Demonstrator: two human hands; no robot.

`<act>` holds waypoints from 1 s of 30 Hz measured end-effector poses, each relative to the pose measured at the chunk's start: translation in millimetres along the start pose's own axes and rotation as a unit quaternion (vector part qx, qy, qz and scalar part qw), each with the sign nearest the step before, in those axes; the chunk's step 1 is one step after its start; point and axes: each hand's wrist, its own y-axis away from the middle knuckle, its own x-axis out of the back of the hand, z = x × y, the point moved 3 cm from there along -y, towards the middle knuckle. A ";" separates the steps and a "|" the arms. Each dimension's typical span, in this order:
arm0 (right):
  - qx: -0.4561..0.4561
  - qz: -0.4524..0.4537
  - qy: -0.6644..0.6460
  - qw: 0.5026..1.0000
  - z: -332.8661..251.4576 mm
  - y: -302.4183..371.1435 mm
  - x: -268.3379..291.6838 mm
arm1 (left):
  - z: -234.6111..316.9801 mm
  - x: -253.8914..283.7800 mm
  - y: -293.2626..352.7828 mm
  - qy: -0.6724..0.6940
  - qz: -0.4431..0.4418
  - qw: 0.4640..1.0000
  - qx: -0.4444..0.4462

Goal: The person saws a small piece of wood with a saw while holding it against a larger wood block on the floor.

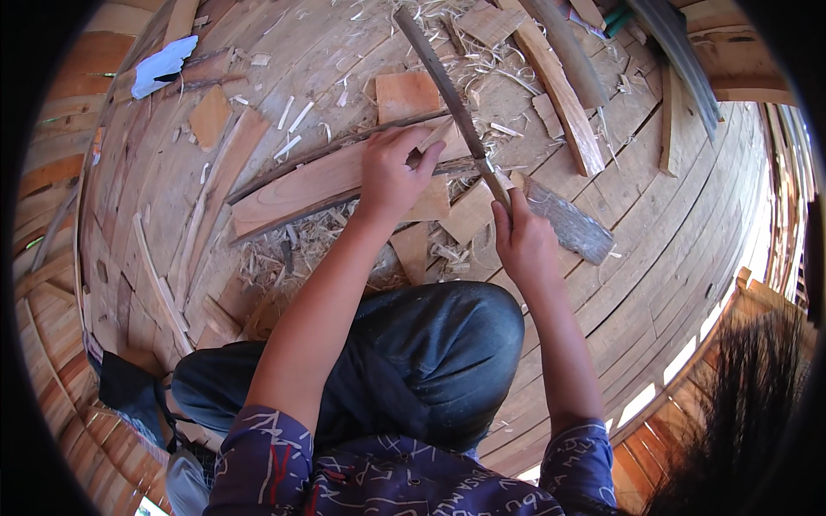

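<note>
My right hand (527, 239) is closed round the wooden handle of a long-bladed knife (446, 86). Its narrow dark blade slants up and away to the left, with a metal collar at the handle. To the left, my left hand (397, 172) pinches a thin strip of pale wood (437, 136) between thumb and fingers, close to the blade. Whether blade and strip touch, I cannot tell. Under my left hand lies a long plank (297, 191) with dark, bark-like edges. My fingers hide part of the strip.
Around the plank are wood shavings (288, 258) and offcuts, including a square block (406, 95). A bark-covered piece (568, 219) lies beyond my right hand. Longer boards (559, 95) lie farther off, with a torn white sheet (163, 66) at the far left. My bent knee (456, 331) is close by.
</note>
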 end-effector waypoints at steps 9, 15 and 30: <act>-0.012 -0.061 0.128 0.990 -28.9 12.1 46.7 | 7.9 0.0 4.8 -0.059 0.003 0.995 -0.079; -0.055 -0.090 0.132 0.986 -33.8 14.8 55.0 | 7.6 -1.4 6.2 -0.058 0.016 0.993 -0.100; 0.000 -0.103 0.161 0.982 -36.1 14.0 41.8 | 5.4 8.7 16.0 -0.051 0.026 0.997 -0.047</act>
